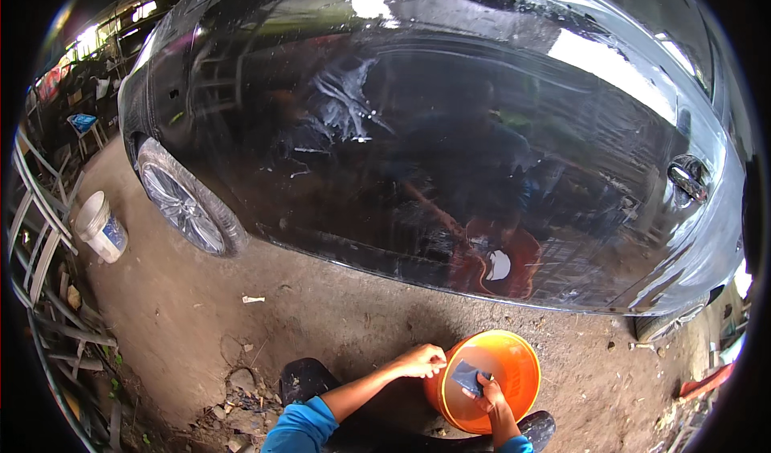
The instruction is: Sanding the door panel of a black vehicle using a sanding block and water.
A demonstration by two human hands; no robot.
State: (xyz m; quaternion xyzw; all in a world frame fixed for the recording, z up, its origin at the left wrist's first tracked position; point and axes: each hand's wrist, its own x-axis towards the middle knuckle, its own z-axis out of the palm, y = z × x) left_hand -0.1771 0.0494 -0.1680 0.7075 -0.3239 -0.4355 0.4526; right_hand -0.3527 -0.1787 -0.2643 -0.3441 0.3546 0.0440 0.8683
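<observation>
My right hand (488, 395) grips a dark grey piece of sandpaper (471, 377) over the mouth of an orange bucket (526, 358). Cloudy brownish water shows inside the bucket. At the bucket's left rim is my left hand (422, 362), its fingers curled closed; whatever they may hold is hidden. Ahead of both hands rises the side of a black car (434, 156), its door panel wet and shiny. A whitish smear (344, 99) runs over the panel, left of its middle. The bucket is mirrored low on the door.
A dusty car wheel (181, 200) stands at the left, and another wheel (671, 322) shows at the right. On the dirt ground (185, 308) sits a white pail (101, 228). Rubble (241, 405) lies left of my feet, and bent metal bars (40, 212) line the left edge.
</observation>
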